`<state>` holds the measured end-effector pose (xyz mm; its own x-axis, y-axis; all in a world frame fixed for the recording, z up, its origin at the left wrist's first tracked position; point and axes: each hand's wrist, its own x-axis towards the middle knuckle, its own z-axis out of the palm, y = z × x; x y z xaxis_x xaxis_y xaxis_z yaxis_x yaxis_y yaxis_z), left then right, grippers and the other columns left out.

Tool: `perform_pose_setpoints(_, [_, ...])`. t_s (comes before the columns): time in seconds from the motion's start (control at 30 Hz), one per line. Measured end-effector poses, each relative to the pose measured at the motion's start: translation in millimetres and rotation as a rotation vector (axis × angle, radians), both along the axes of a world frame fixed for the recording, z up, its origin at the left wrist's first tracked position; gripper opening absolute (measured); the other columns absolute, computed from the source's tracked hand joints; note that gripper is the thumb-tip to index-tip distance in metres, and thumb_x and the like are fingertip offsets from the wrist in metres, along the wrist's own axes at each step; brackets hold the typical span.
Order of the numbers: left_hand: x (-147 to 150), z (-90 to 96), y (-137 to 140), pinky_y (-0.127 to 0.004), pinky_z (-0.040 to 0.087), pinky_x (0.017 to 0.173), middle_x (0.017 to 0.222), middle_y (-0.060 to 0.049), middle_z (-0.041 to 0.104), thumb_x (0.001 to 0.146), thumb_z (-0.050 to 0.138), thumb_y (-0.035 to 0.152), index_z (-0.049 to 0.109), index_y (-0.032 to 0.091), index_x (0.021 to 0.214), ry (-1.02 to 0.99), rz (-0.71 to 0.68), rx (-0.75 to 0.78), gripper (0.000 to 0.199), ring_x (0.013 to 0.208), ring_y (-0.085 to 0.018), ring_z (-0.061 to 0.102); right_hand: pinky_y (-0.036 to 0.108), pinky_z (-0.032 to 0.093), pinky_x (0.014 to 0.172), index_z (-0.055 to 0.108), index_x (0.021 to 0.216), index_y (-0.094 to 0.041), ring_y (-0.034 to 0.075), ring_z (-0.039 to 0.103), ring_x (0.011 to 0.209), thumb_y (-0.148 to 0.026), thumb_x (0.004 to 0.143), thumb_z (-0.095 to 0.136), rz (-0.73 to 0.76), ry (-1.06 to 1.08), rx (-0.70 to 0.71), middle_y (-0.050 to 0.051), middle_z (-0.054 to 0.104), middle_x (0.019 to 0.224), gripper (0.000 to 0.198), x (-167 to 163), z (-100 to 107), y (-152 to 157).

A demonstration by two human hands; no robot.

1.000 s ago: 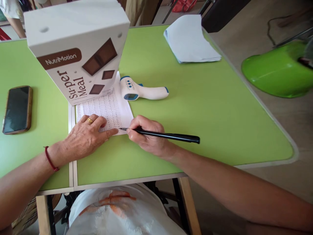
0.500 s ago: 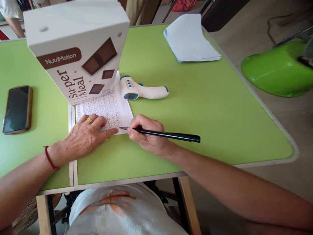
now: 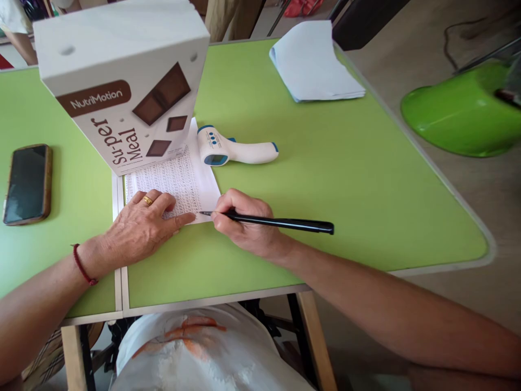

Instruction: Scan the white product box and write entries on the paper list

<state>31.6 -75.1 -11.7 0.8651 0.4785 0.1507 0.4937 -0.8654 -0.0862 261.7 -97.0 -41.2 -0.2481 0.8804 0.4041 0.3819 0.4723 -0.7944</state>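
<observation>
One black pen (image 3: 285,221) is in our R hand (image 3: 246,224), fingers pinching it close to the tip. Its long axis runs roughly along the near edge of the counter (image 3: 366,184), tip to L, butt end sticking out R past the hand. The tip's at the near R corner of the written sheet (image 3: 209,190); can't tell if it's touching. R hand has the pen, but the tip sits just beside the thumb of our L hand (image 3: 140,225), which rests on the sheet's near part, fingers a bit bent & loosely spread, pinching nothing, w/ a gold ring (image 3: 147,200) on one.

Beyond: white NutriMotion box (image 3: 122,103) stands upright, hiding the sheet's far part. Thermometer gun (image 3: 244,152) lies w/ its head by the sheet's R edge, handle twd the counter's R edge. Phone (image 3: 27,184) lies L of the counter's seam; folded papers (image 3: 313,62) nr the far R corner.
</observation>
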Motion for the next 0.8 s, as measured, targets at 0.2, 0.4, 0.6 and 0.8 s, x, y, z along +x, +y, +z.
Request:
perform_pose_setpoints(0.2, [0.7, 0.8, 0.2, -0.036, 0.043, 0.067, 0.096, -0.011, 0.053, 0.097, 0.045, 0.023, 0.058, 0.029, 0.127, 0.001, -0.001, 0.005, 0.033, 0.081, -0.025, 0.048, 0.020, 0.037, 0.046, 0.041, 0.065, -0.022, 0.008, 0.044, 0.047, -0.016, 0.081, 0.053, -0.001, -0.013, 0.032, -0.006, 0.048, 0.054, 0.020, -0.6, -0.7, 0.1])
perform_pose_setpoints(0.4, [1.3, 2.0, -0.5, -0.035, 0.043, 0.068, 0.096, -0.011, 0.053, 0.097, 0.044, 0.023, 0.058, 0.030, 0.127, 0.017, 0.005, -0.008, 0.033, 0.082, -0.025, 0.047, 0.021, 0.038, 0.047, 0.041, 0.064, -0.022, 0.009, 0.046, 0.048, -0.019, 0.081, 0.053, 0.006, -0.023, 0.004, -0.005, 0.051, 0.054, 0.021, 0.6, -0.9, -0.7])
perform_pose_setpoints(0.6, [0.2, 1.2, 0.0, -0.035, 0.043, 0.069, 0.097, -0.011, 0.053, 0.098, 0.043, 0.024, 0.057, 0.029, 0.127, 0.011, 0.000, 0.005, 0.033, 0.083, -0.025, 0.047, 0.022, 0.039, 0.046, 0.042, 0.065, -0.022, 0.010, 0.046, 0.047, -0.022, 0.080, 0.054, -0.035, 0.008, -0.032, -0.005, 0.051, 0.053, 0.020, 2.4, -1.7, -1.0])
perform_pose_setpoints(0.8, [-0.2, 1.6, -0.1, -0.035, 0.043, 0.068, 0.095, -0.011, 0.054, 0.098, 0.044, 0.023, 0.057, 0.029, 0.128, 0.013, -0.002, 0.009, 0.033, 0.083, -0.025, 0.047, 0.020, 0.037, 0.043, 0.043, 0.063, -0.022, 0.008, 0.044, 0.046, -0.020, 0.079, 0.055, -0.047, 0.019, -0.019, -0.005, 0.050, 0.053, 0.020, 1.3, -2.9, -0.7])
